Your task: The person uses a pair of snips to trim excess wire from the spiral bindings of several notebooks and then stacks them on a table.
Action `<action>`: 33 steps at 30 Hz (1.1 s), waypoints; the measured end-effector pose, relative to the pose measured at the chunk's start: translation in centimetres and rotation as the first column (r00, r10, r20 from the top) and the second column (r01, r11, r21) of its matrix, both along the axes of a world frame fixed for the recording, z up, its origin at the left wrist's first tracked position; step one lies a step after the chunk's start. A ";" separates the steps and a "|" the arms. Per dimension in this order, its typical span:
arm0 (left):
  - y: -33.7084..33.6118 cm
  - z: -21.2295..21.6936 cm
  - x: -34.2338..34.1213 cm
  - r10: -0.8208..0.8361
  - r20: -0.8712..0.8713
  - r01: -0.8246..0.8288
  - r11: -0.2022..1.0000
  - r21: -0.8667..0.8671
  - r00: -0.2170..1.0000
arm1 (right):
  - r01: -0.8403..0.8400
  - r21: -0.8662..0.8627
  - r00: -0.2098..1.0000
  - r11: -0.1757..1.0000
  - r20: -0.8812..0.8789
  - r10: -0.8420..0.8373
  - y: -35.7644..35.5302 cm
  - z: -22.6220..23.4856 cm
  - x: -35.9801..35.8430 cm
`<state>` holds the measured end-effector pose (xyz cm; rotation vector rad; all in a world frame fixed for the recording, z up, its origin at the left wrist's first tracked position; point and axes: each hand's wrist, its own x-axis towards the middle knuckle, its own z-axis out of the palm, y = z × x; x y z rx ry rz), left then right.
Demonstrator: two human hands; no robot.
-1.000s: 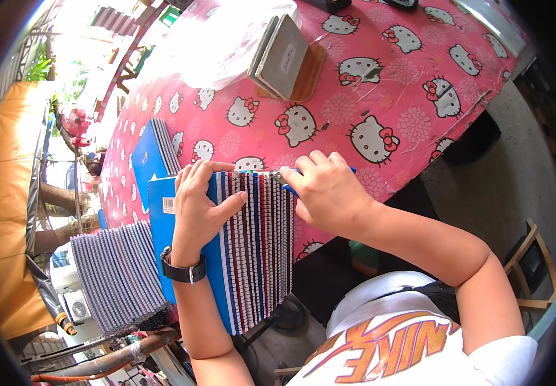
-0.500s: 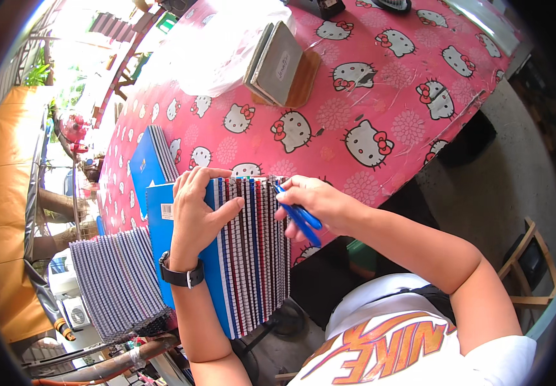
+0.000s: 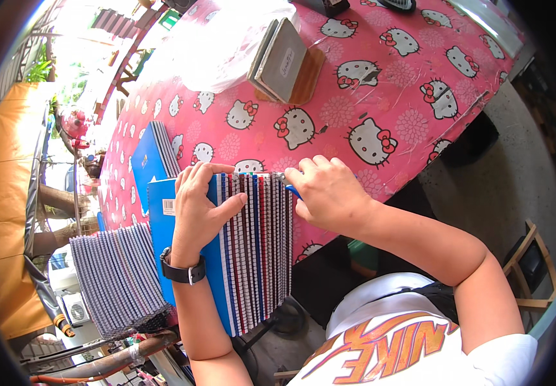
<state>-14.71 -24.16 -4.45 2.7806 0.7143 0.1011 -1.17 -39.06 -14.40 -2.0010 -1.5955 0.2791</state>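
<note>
Several spiral-bound notebooks [image 3: 258,257] stand packed together at the near edge of the table, their coil spines facing me. My left hand [image 3: 199,202] grips the left part of this stack, fingers over its top edge and thumb across the coils. A blue notebook cover [image 3: 162,241] shows beneath that wrist. At the stack's top right corner, my right hand [image 3: 332,193] is closed around blue-handled pliers [image 3: 293,191]. The jaws are at the end of a coil; the palm hides most of the handles, and I cannot tell whether they pinch the wire.
Another row of coil-bound notebooks [image 3: 115,276] lies to the left, with blue notebooks [image 3: 151,154] behind. Farther back on the pink patterned tablecloth [image 3: 336,112] are grey slabs [image 3: 284,61] on a wooden base and a clear plastic bag [image 3: 226,74]. A wooden frame [image 3: 551,273] stands at right.
My right hand has turned over and moved slightly up, so its back now faces me and the pliers' handles are mostly covered. My left hand keeps its hold on the stack.
</note>
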 end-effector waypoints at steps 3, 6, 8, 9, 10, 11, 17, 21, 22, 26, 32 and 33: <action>0.1 -0.2 0.0 -0.014 0.041 0.013 1.000 0.012 0.999 | 0.021 -0.017 1.000 1.000 0.018 -0.021 0.1 0.1 -0.2; 0.0 0.0 0.0 -0.022 0.044 0.021 1.000 0.016 0.999 | 0.036 0.038 0.996 0.999 0.082 -0.039 0.0 0.3 -0.2; 0.0 0.1 0.0 -0.021 0.000 0.021 1.000 0.013 1.000 | 0.028 0.050 0.989 0.998 0.141 -0.034 0.1 0.3 -0.3; 0.1 0.0 0.0 -0.022 0.000 0.022 1.000 0.011 1.000 | 0.029 0.048 0.989 0.998 0.141 -0.035 0.2 0.2 -0.4; 0.1 0.0 0.1 -0.026 -0.007 0.026 1.000 0.018 1.000 | 0.021 0.042 0.989 0.999 0.143 -0.027 0.2 0.0 -0.5; 0.1 0.0 0.1 -0.029 -0.014 0.030 0.999 0.026 0.999 | 0.014 0.037 0.989 0.999 0.144 -0.019 0.2 0.0 -0.6; 0.0 0.2 0.1 -0.002 -0.031 0.003 0.999 0.041 1.000 | -0.014 -0.093 0.965 0.996 -0.263 -0.011 0.2 0.4 -1.1; -0.3 0.3 0.2 0.008 -0.033 -0.007 0.999 0.043 0.999 | -0.151 -0.145 -0.275 0.978 -0.944 -0.182 0.9 -0.7 0.9; -0.3 0.4 0.2 0.012 -0.038 -0.011 0.999 0.040 0.999 | -0.158 -0.158 -0.245 0.975 -0.950 -0.194 0.8 -0.8 1.0; -0.1 0.1 0.0 0.006 -0.013 -0.006 0.999 0.041 1.000 | -0.041 -0.034 0.503 0.999 -0.864 -0.009 0.4 -1.9 0.6; -0.1 0.3 0.1 0.018 -0.038 -0.016 0.999 0.036 0.999 | 0.034 -0.013 0.988 0.999 -0.152 -0.035 -0.4 -0.8 0.7; -0.1 0.3 0.1 0.017 -0.038 -0.016 0.999 0.038 0.999 | 0.015 -0.032 0.999 0.999 -0.052 -0.017 -0.3 -0.7 0.7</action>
